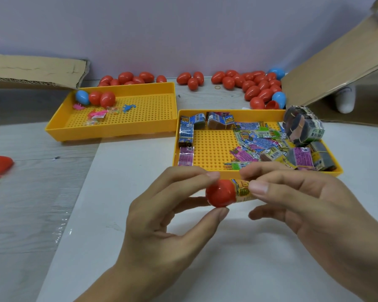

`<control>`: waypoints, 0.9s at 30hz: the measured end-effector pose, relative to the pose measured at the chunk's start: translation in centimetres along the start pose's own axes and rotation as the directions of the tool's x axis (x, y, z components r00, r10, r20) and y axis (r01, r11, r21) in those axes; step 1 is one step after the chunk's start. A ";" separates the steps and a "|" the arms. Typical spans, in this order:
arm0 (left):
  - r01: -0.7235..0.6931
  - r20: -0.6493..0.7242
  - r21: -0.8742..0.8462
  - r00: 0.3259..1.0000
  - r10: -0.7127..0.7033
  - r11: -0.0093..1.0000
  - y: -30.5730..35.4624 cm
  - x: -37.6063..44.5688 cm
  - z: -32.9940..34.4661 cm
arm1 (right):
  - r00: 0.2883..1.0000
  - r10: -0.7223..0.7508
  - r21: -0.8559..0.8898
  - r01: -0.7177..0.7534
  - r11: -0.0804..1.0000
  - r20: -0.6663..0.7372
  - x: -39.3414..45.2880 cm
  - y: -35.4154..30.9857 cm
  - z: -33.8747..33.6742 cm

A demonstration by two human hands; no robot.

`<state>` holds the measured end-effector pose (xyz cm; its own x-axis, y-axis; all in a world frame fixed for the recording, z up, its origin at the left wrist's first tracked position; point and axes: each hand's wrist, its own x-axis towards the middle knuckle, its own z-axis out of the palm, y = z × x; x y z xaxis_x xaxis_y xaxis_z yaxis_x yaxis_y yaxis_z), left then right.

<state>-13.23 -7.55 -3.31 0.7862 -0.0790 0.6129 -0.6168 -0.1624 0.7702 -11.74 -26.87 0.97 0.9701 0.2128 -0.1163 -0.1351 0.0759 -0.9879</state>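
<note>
so my left hand [162,216] is pinching the red egg [219,192] between thumb and forefinger, just in front of the yellow tray [175,144], and my right hand [314,210] is gripping the printed wrapper [242,189] sticking off its end. wrapper bundles [303,127] are crowding that tray right behind, loose eggs [258,88] are lying further back by the cardboard flap [336,68]

Single head-worn wide-angle view, forward and down, close above the table [140,225]

Toy-packing worktable, yellow sorting trays [118,131], loose plastic eggs [258,88], cardboard cartons [332,68]
</note>
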 end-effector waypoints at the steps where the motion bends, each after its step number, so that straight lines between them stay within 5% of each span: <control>1: 0.010 -0.001 -0.016 1.000 -0.010 1.000 0.0 0.0 0.1 | 1.000 0.015 0.010 -0.015 1.000 0.016 0.0 0.0 0.1; 27: 0.000 0.011 -0.007 1.000 0.000 1.000 0.2 0.1 0.2 | 0.980 0.158 0.189 -0.179 0.965 0.124 -0.3 0.6 0.6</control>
<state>-13.29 -7.81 -3.16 0.7868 -0.0893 0.6107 -0.6166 -0.1556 0.7717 -12.22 -26.27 0.49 0.9043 0.3409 -0.2570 -0.3425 0.2196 -0.9135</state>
